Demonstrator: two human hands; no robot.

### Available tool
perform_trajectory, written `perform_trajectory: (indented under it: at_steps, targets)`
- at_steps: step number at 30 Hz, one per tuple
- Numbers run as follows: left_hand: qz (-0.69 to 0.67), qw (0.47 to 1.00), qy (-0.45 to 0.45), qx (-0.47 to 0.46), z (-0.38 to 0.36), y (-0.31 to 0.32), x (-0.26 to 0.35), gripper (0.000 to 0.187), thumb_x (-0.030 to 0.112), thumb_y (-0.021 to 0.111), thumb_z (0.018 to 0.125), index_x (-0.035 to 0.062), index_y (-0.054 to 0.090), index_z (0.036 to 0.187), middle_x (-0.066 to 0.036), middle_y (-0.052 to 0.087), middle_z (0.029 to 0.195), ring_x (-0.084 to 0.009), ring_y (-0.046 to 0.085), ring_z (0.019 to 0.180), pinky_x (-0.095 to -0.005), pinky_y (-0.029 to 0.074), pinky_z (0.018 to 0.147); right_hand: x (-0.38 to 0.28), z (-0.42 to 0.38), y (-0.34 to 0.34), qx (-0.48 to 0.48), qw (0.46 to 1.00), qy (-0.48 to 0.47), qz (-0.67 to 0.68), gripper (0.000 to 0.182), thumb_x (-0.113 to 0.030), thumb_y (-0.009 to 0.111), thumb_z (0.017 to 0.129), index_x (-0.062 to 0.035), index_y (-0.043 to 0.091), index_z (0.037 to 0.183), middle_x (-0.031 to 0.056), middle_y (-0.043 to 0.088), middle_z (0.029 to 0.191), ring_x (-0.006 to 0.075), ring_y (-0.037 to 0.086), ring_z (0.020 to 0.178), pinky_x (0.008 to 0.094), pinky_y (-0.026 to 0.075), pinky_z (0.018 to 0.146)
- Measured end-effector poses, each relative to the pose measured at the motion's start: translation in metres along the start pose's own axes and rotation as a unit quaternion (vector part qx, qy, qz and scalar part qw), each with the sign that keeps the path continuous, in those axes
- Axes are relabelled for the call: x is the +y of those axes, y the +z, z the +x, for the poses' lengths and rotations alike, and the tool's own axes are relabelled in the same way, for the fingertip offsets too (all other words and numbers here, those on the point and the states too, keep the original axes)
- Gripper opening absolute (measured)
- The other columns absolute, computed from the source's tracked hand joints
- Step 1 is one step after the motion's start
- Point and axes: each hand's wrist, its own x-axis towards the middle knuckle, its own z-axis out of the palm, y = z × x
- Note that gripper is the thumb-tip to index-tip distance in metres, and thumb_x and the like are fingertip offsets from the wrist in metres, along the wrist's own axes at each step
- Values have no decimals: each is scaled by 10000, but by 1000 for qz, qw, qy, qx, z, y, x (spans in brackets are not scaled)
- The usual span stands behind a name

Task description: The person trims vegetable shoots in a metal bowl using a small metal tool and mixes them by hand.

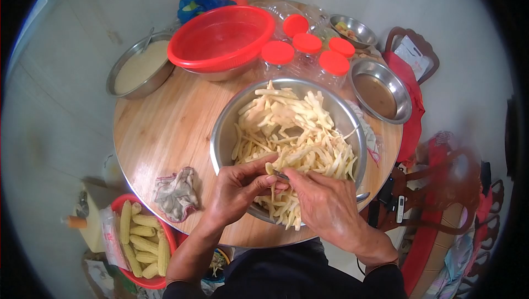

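A large steel bowl (222, 134) on the round wooden table is heaped with pale chicken feet (284, 117). Over its front part, my left hand (242, 186) pinches a pale piece (269, 168) between thumb and fingers. My right hand (328, 202) is closed around a small metal tool (281, 175), whose tip meets the piece at my left fingertips. Most of the tool is hidden in my right fist. Below both hands, several chicken feet reach the bowl's front rim.
Behind the bowl stand clear jars with red lids (278, 53) and a red basin (220, 62). A grey bowl of pale liquid (115, 87) is at left, a crumpled glove (177, 193) front left, a brown-liquid bowl (408, 103) right. Corn (144, 242) fills a red tub lower left.
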Motion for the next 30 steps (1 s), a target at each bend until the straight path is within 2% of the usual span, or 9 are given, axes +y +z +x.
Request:
perform_trajectory:
  at_steps: [10,13,15,18,20,22,23,27,30]
  targets:
    - [65,996,57,20,0,10,-12,375,-5,580,1028,-71,565,1397,-105,729,1063,-167,725,986,-311,621,881,-3,-6,0,16,999,1,-38,325,-61,624,873,-52,643,1197,121,699,829,352,709,654,446,568,569]
    - [148,982,108,45,-3,15,-11,354,-5,624,1002,-67,612,1350,-114,760,986,-147,739,924,-292,611,815,-8,-9,3,21,997,15,-74,285,-88,635,866,-57,648,1149,111,690,777,337,703,616,435,563,552]
    - [273,947,152,75,-5,16,-13,338,-2,670,965,-52,656,1299,-129,774,904,-140,752,866,-299,592,754,-8,-9,5,20,997,15,-76,270,-96,634,866,-51,647,1132,117,688,760,332,703,608,434,561,547]
    - [317,929,160,101,-8,22,-8,325,-7,691,936,-32,685,1260,-138,772,857,-149,759,834,-310,576,708,-10,-7,9,6,997,20,-80,255,-105,631,869,-38,646,1115,131,689,745,333,706,607,433,560,543]
    - [318,933,137,101,-10,25,-4,304,-22,676,944,-36,692,1248,-117,765,913,-149,741,850,-301,593,754,-11,-5,11,-4,996,26,-83,254,-105,629,872,-30,646,1114,139,692,746,338,708,613,434,561,544]
    - [319,935,113,102,-9,24,-7,286,-38,661,952,-41,699,1236,-97,758,969,-149,723,867,-292,610,800,-12,0,14,-28,997,54,-51,334,-16,623,830,-24,656,1162,154,696,767,359,694,650,454,547,573]
    - [253,954,124,103,-6,21,-14,280,-18,670,956,-51,697,1233,-92,757,961,-149,723,848,-288,610,786,-11,1,15,-26,997,55,-51,334,-16,623,830,-24,656,1162,154,696,767,359,694,650,454,547,573]
    - [75,987,108,87,0,10,-19,270,67,695,980,-49,699,1224,-97,765,942,-120,715,832,-269,593,723,-8,7,16,10,999,29,-17,233,-7,604,858,-30,643,1086,171,698,783,380,695,674,475,546,594]
    - [93,991,72,65,2,4,-14,293,105,694,994,-57,683,1238,-81,757,960,-105,698,843,-255,594,748,-7,7,14,8,1000,21,1,164,-28,600,900,-32,632,1061,177,698,788,387,695,688,478,543,602]
